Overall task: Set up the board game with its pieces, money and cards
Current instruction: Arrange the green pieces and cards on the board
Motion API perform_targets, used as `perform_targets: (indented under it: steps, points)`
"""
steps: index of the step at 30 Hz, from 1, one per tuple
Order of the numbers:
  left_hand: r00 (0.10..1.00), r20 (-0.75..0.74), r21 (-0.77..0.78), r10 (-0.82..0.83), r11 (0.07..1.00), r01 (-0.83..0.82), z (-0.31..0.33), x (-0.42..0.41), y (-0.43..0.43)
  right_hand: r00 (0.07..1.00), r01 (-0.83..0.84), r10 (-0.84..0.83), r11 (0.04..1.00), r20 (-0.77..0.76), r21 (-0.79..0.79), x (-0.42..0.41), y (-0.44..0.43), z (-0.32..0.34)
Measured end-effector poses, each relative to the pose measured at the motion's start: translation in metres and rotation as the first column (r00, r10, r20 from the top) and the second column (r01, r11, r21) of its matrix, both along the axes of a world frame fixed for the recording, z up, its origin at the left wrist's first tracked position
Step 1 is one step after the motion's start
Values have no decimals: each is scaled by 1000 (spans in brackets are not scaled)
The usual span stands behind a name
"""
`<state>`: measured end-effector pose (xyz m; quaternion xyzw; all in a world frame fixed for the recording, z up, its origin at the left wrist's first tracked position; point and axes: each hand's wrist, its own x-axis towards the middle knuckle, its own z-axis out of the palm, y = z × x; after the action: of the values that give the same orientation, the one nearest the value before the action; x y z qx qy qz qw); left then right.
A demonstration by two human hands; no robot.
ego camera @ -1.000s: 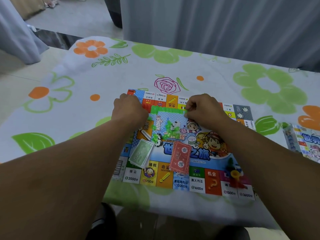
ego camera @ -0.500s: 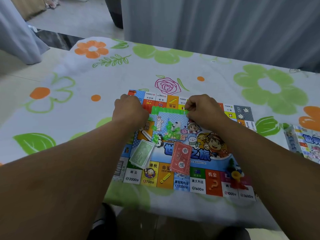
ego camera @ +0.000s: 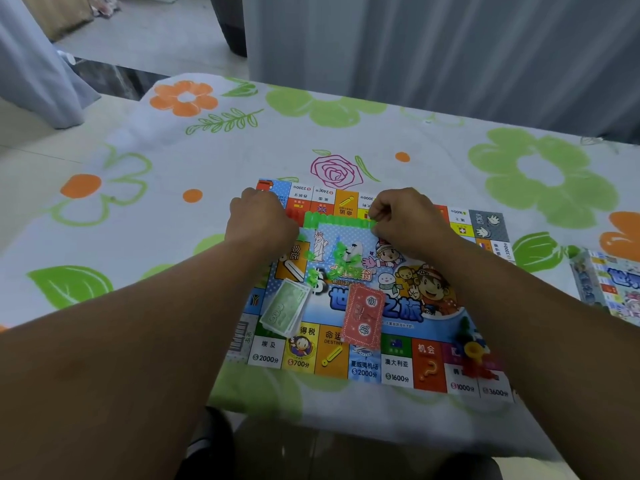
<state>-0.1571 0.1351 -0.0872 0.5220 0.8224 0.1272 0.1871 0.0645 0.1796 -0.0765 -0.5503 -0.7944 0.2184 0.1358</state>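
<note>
The colourful game board (ego camera: 398, 362) lies flat on the table. A strip of joined green plastic houses (ego camera: 337, 220) stretches across the board's far half. My left hand (ego camera: 261, 221) grips its left end and my right hand (ego camera: 403, 220) pinches its right end. A few loose green pieces (ego camera: 341, 254) lie just below the strip. A stack of green banknotes (ego camera: 285, 308) and a stack of red cards (ego camera: 363, 315) rest on the board's near half. Coloured pawns (ego camera: 472, 355) stand at the near right corner.
A flowered cloth (ego camera: 173, 188) covers the table, whose near edge runs just below the board. The game's box (ego camera: 613, 289) sits at the right edge of the table. Grey curtains (ego camera: 433, 46) hang behind the far edge.
</note>
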Motion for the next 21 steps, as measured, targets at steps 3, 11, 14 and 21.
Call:
perform_targets:
  steps: [3, 11, 14, 21]
  points:
    - [1000, 9, 3, 4, 1000, -4, 1, 0, 0, 1000, -6, 6, 1000, -2, -3, 0, 1, -1]
    - [1000, 16, -3, 5, 1000, -5, 2, 0, -1, 1000, -8, 8, 1000, -12, -14, -1, 1, -1]
    - [1000, 22, 2, 6, 1000, -6, 2, 0, -1, 1000, -5, 5, 1000, -8, -18, 0, 2, -2]
    - [1000, 16, 9, 4, 1000, -4, 0, 0, 0, 996, -7, 6, 1000, -90, -11, -7, 1, 10]
